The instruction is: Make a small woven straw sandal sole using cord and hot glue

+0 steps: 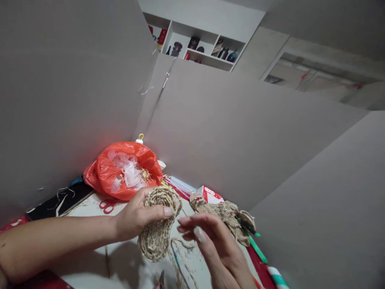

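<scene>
My left hand (pixel 134 216) grips a sole-shaped coil of braided straw cord (pixel 155 241), with the thumb lying across its face. From the coil's lower right, a loose tail of the same cord (pixel 184 261) hangs toward the table. Just right of the coil is my right hand (pixel 221 251), thumb and fingers apart, nothing visible between them. Its fingertips are close to the coil's edge. Below the coil, the tips of a dark-bladed tool (pixel 161 277) show at the bottom edge; the rest is out of view.
An orange plastic bag (pixel 104 176) with white plastic and straw scraps stands at the back left of the white table (pixel 87 269). Red-handled scissors (pixel 107 205) lie before it. Bundled straw cord (pixel 231 212) and a green stick (pixel 258 249) are at the right. Walls rise behind.
</scene>
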A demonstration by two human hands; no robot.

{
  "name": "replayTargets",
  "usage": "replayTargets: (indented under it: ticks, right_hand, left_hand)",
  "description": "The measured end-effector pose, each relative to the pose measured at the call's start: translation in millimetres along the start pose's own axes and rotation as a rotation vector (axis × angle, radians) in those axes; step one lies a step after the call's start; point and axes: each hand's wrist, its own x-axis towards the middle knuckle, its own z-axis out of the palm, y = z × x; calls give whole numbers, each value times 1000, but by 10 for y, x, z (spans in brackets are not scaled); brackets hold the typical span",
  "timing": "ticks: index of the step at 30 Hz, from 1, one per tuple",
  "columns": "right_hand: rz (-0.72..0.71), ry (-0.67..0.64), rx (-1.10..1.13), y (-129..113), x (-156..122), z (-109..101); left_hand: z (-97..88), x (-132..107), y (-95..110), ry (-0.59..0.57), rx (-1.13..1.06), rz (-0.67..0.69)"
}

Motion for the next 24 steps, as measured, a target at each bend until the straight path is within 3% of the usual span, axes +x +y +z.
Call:
replayTargets:
  ticks: [6, 12, 15, 19, 24]
  right_hand:
    - [178, -127, 371, 166, 176, 233]
    - [251, -199, 518, 228, 181, 218]
    - [280, -218, 616, 236, 179, 206]
    - [341, -227, 613, 259, 152, 214]
    - [326, -188, 504, 309, 127, 225]
  left_hand:
    - [27, 20, 17, 1, 112, 6]
    - [69, 19, -5, -70, -13, -166]
    - [67, 14, -18, -50, 14, -147]
    - [52, 19, -24, 46, 149, -41]
    - [52, 20, -38, 63, 211, -27]
